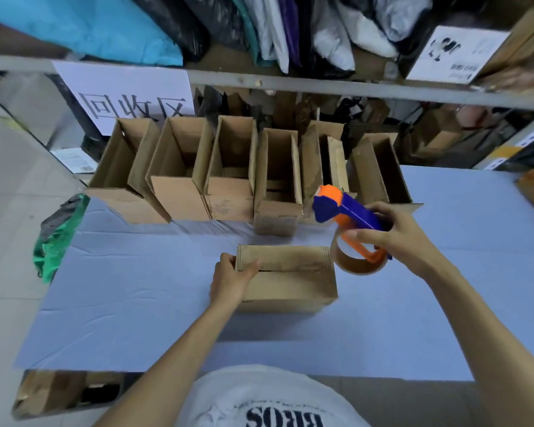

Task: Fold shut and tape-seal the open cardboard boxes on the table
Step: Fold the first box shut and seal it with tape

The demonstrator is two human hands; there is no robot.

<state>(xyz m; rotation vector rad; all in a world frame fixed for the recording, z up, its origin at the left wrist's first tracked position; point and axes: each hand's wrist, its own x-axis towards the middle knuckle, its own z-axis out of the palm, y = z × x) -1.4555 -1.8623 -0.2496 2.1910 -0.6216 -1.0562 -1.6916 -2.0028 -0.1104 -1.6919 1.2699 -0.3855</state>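
- The closed cardboard box (pixel 290 285) sits on the table just past centre frame, its top flaps folded down and the seam between them showing as a dark line along its length
- The left hand (pixel 232 280) grips the box's end at 9 o'clock, with fingers curled over the top edge onto the flap
- The right hand (pixel 395 238) is at 2 o'clock from the box, its fingers wrapped round the handle of a blue and orange tape dispenser (pixel 342 211)
- The dispenser's head points toward 11 o'clock, up and away from the box
- Its brown tape roll (pixel 352 265) hangs just beside the box's top corner at 3 o'clock; I cannot tell whether it touches the cardboard
- A row of open boxes (pixel 182 198) stands side by side along the table's far edge at 12 o'clock, with their flaps upright
- The table (pixel 130 306) is covered in a pale blue sheet, creased in places
- A white sign (pixel 127 94) with large black characters hangs at 11 o'clock, behind the leftmost open boxes
- A metal shelf (pixel 321 83) runs across the top of the frame, with plastic bags (pixel 275 23) piled on it
- A green bag (pixel 56 241) bulges beside the table's edge at 9 o'clock
- The person's white printed shirt (pixel 259 399) fills the frame at 6 o'clock
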